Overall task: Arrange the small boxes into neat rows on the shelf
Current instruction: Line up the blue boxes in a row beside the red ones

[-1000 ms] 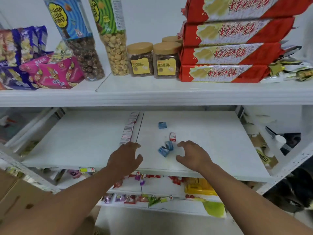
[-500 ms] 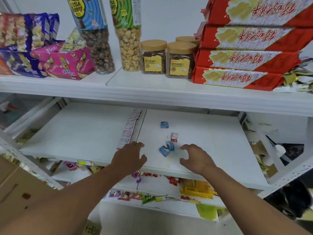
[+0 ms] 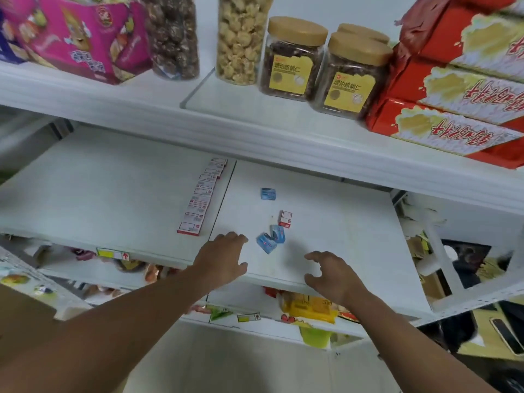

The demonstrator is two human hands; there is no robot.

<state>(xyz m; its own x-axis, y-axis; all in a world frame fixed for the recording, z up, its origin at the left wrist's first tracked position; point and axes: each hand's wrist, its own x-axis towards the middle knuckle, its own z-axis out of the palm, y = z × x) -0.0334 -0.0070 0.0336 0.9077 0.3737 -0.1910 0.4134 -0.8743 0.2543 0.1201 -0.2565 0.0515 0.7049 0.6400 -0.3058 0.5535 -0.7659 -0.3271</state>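
Note:
On the white middle shelf (image 3: 340, 236) a straight row of small red-and-white boxes (image 3: 202, 197) runs back from the front, left of the shelf seam. Loose boxes lie to the right: one blue box (image 3: 268, 193) further back, one red-and-white box (image 3: 285, 218) standing, and two blue boxes (image 3: 270, 239) leaning together near the front. My left hand (image 3: 224, 258) rests over the front edge just left of the two blue boxes, fingers relaxed, holding nothing. My right hand (image 3: 331, 272) hovers to their right with loosely curled fingers, empty.
The upper shelf (image 3: 255, 120) overhangs, carrying jars (image 3: 292, 58), tall snack tubes (image 3: 241, 38), pink packets (image 3: 85, 38) and red cartons (image 3: 453, 89). A lower shelf with mixed snack packets (image 3: 309, 307) sits below the hands. A white side frame (image 3: 442, 265) bounds the right.
The view has tilted and moved closer to the shelf. My right hand has drawn back slightly from the two blue boxes; my left hand stays at the front edge. No box has moved.

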